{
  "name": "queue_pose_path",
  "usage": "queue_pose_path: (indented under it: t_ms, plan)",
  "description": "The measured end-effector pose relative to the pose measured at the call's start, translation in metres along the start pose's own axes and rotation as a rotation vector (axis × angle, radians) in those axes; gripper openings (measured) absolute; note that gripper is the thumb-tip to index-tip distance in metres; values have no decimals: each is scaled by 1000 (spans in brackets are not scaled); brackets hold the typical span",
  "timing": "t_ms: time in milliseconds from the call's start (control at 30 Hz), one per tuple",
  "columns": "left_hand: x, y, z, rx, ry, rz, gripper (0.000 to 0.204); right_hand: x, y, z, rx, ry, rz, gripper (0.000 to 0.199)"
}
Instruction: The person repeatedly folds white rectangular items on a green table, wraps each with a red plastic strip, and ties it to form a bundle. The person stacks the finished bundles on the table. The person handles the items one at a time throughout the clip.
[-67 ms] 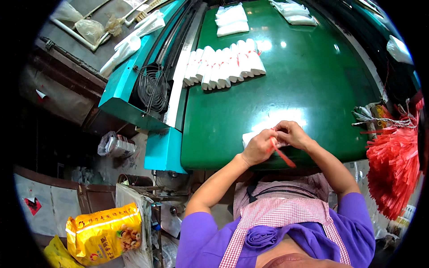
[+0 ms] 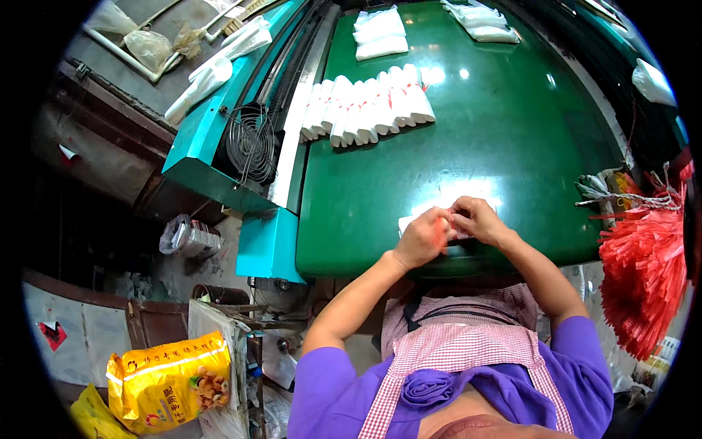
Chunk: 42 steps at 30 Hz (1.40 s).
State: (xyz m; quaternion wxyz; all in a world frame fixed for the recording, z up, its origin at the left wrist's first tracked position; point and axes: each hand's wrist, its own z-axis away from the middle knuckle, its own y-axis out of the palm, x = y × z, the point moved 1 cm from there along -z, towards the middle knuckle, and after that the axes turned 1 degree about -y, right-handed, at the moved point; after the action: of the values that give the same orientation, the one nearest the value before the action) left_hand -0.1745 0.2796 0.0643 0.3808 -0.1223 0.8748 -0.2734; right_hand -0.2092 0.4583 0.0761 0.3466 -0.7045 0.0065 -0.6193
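A white plastic bundle point(image 2: 404, 225) lies at the near edge of the green belt table point(image 2: 526, 161), mostly covered by my hands. My left hand point(image 2: 421, 241) is closed with a red plastic strip point(image 2: 440, 233) at its fingers, smeared by motion. Right against it, my right hand point(image 2: 475, 219) pinches the strip over the bundle with bent fingers. The spot where the strip meets the bundle is hidden under the fingers. Farther up on the left, several rolled white plastic bundles point(image 2: 365, 106) tied with red strips lie side by side in a row.
Flat stacks of white plastic bags point(image 2: 380, 33) rest at the far end. A thick bunch of red strips point(image 2: 643, 271) hangs at the right. Along the left runs a teal machine frame point(image 2: 267, 245) with a coil of wire point(image 2: 252, 146). A yellow packet point(image 2: 172, 384) sits lower left.
The red strip's loose tail, which pointed down to the right, is now drawn in by my left hand. That hand has turned slightly; my right hand stays nearly still.
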Motion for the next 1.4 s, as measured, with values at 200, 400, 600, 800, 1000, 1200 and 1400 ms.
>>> queue_pose_path:
  t_ms: [200, 400, 600, 800, 1000, 1200, 1400]
  plan:
    - [60, -43, -12, -48, -483, -194, 16, 32, 23, 55, 97, -455, 419, 20]
    - [61, -60, -16, 48, -447, -197, 22, 17, 8, 21, 33, -595, 818, 59]
    - [120, -113, -69, -190, -191, -453, 29, -10, -51, -83, -425, -64, 212, 57]
    - [210, -124, -157, 11, -617, -678, 71, -53, -100, -264, -317, 181, 389, 81]
    - [227, -103, -194, 165, -821, -868, 89, -27, -51, -360, -184, 309, 519, 117]
    - [236, -96, -187, 80, -825, -756, 82, -24, -45, -351, -203, 270, 480, 115]
    - [273, -138, -189, 111, -663, -564, 83, -6, 1, -325, -479, 343, 451, 110]
